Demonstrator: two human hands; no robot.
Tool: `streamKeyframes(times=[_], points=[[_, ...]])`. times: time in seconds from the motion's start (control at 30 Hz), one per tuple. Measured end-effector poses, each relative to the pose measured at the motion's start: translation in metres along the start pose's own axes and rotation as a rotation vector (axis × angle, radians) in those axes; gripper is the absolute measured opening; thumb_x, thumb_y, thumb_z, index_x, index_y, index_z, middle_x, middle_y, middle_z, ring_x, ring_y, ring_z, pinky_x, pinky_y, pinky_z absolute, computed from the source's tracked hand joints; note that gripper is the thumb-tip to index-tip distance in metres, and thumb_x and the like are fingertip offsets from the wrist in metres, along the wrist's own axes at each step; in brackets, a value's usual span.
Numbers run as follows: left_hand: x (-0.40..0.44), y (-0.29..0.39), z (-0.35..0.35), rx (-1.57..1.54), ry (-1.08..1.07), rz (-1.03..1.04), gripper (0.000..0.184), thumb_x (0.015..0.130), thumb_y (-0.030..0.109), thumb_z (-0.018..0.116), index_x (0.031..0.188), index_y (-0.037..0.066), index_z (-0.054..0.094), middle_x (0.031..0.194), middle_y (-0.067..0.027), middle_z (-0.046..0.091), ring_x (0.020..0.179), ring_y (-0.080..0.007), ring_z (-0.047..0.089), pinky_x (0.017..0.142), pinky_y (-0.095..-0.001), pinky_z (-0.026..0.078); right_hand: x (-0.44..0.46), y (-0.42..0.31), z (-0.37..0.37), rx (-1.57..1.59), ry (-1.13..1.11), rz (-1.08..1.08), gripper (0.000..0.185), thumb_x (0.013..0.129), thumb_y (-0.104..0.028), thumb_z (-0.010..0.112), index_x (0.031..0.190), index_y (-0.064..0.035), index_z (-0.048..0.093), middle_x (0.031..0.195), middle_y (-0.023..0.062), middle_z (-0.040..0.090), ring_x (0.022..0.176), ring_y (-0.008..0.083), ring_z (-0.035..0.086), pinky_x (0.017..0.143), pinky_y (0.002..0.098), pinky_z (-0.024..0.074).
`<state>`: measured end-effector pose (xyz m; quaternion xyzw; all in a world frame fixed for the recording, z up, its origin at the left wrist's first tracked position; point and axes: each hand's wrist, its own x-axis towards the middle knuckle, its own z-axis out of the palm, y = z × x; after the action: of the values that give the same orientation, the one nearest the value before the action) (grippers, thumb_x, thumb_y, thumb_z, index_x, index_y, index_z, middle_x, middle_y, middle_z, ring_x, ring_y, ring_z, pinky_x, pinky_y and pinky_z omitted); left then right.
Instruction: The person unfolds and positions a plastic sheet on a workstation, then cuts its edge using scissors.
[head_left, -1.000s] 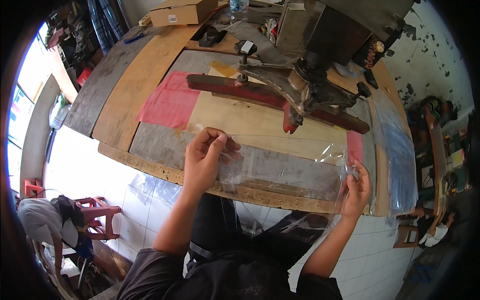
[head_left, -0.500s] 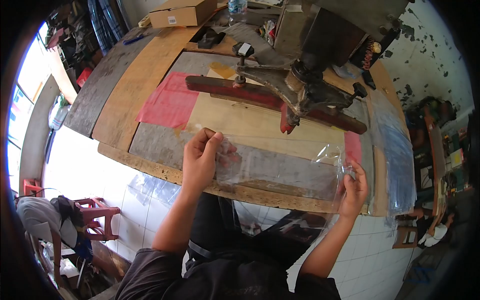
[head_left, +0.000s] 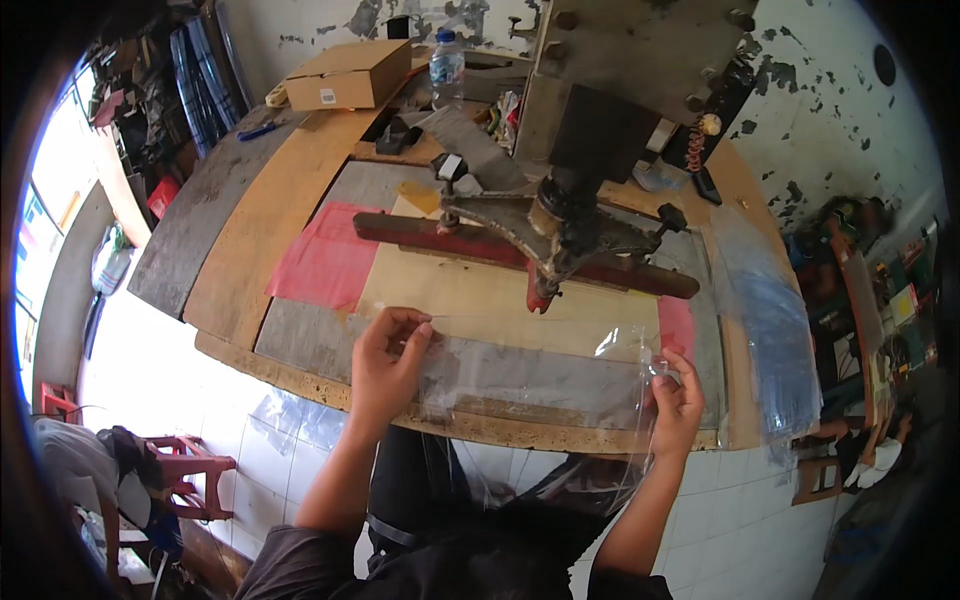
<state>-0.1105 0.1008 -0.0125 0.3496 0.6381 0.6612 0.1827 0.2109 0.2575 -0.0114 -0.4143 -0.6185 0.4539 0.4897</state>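
Note:
A clear plastic sheet [head_left: 540, 372] is stretched between my two hands over the front edge of the worktable, its lower part hanging towards my lap. My left hand [head_left: 388, 362] pinches its left upper corner between thumb and fingers. On the other side, my right hand [head_left: 678, 402] grips the right edge, where the plastic is creased and shiny. Behind the sheet lies a cream-coloured pad [head_left: 450, 290] with pink material [head_left: 318, 257] at its left end. Above the pad hangs a long red and dark press bar [head_left: 640, 277] on a metal bracket [head_left: 550, 225].
A stack of bluish clear plastic [head_left: 765, 340] lies at the table's right. At the back are a cardboard box [head_left: 345, 75], a water bottle [head_left: 447, 72] and a blue tool [head_left: 257, 131]. A red stool [head_left: 195, 475] stands at left; another person [head_left: 880, 450] sits far right.
The camera view has tilted up, so the table and press sit lower and more of the back wall shows. Both hands still hold the plastic sheet, stretched much as before.

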Motion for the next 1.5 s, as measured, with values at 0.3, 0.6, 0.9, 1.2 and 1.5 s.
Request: streamKeyframes(times=[0.3, 0.6, 0.9, 1.2, 1.5], points=[[0.058, 0.050, -0.061, 0.521, 0.192, 0.325, 0.015, 0.093, 0.012, 0.070, 0.104, 0.002, 0.069, 0.091, -0.0053, 0.073, 0.080, -0.0130, 0.066, 0.075, -0.0289, 0.051, 0.003, -0.005, 0.001, -0.118, -0.121, 0.050, 0.033, 0.093, 0.000, 0.064, 0.126, -0.0010, 0.063, 0.095, 0.0016, 0.062, 0.071, 0.0057, 0.053, 0.064, 0.0214, 0.0455], [0.327, 0.094, -0.021, 0.712, -0.441, 0.514, 0.028, 0.096, 0.024, 0.063, 0.113, 0.003, 0.071, 0.107, -0.0138, 0.073, 0.096, -0.0230, 0.069, 0.092, -0.0375, 0.051, 0.007, 0.008, -0.001, -0.079, -0.145, -0.009, 0.035, 0.092, -0.002, 0.065, 0.127, 0.0012, 0.061, 0.099, 0.0056, 0.067, 0.070, 0.0058, 0.054, 0.064, 0.0223, 0.0490], [0.529, -0.023, 0.108, 1.376, -1.239, -0.138, 0.048, 0.099, 0.038, 0.051, 0.146, 0.031, 0.052, 0.148, -0.0003, 0.055, 0.128, -0.0205, 0.058, 0.101, -0.0434, 0.046, 0.012, 0.005, -0.005, -0.037, -0.138, 0.048, 0.034, 0.091, 0.000, 0.066, 0.125, 0.0017, 0.062, 0.109, 0.0072, 0.068, 0.073, 0.0047, 0.055, 0.064, 0.0225, 0.0531], [0.509, -0.030, 0.143, 1.316, -1.265, -0.497, 0.049, 0.097, 0.036, 0.056, 0.145, 0.028, 0.053, 0.151, -0.0057, 0.053, 0.129, -0.0205, 0.056, 0.104, -0.0470, 0.041, 0.014, 0.006, -0.006, -0.004, -0.154, 0.117, 0.033, 0.092, 0.004, 0.064, 0.125, 0.0026, 0.062, 0.108, 0.0051, 0.060, 0.072, 0.0052, 0.055, 0.065, 0.0207, 0.0478], [0.503, -0.022, 0.133, 1.341, -1.093, -0.390, 0.039, 0.086, 0.044, 0.068, 0.111, 0.015, 0.069, 0.105, -0.0036, 0.072, 0.099, -0.0185, 0.068, 0.087, -0.0372, 0.049, 0.012, 0.006, -0.006, 0.025, -0.149, 0.103, 0.033, 0.091, 0.005, 0.064, 0.124, 0.0031, 0.062, 0.109, 0.0051, 0.061, 0.071, 0.0047, 0.054, 0.063, 0.0205, 0.0468]])
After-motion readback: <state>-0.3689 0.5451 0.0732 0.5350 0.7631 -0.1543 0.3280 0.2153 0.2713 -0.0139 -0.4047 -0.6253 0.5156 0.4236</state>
